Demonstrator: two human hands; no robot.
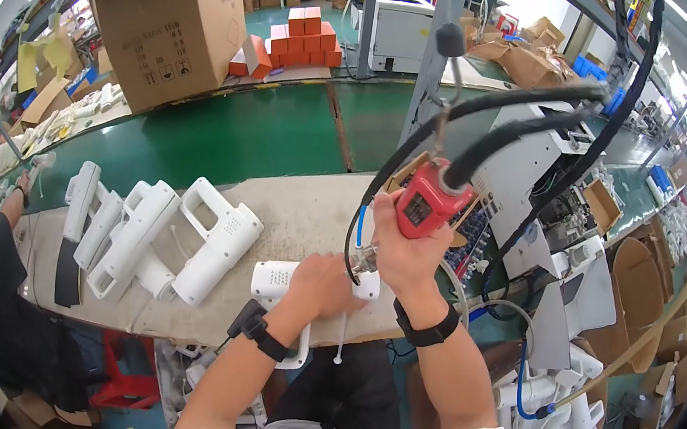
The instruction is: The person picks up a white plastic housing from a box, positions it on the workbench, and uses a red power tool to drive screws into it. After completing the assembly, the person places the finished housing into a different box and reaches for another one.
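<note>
My right hand [409, 257] is wrapped round a hanging red power screwdriver [434, 198], whose metal lower end points down at a white plastic device [271, 278] with a loop handle. Fingers closed, my left hand [323, 284] holds that device against the table edge, next to the tool's metal end. The tool's tip is hidden between my hands. A thin white cord [340, 343] hangs from the device over the edge. To the left, several similar white devices [218, 242] lie on the beige worktop [300, 218].
Black cables [512, 102] run from the screwdriver to the upper right. Behind the worktop lies a green conveyor belt [241, 138] with a large cardboard box [169, 30] on it. A tray of screws [472, 230] is at right, above bins of white devices [550, 420]. Another person's arm [14, 204] is at left.
</note>
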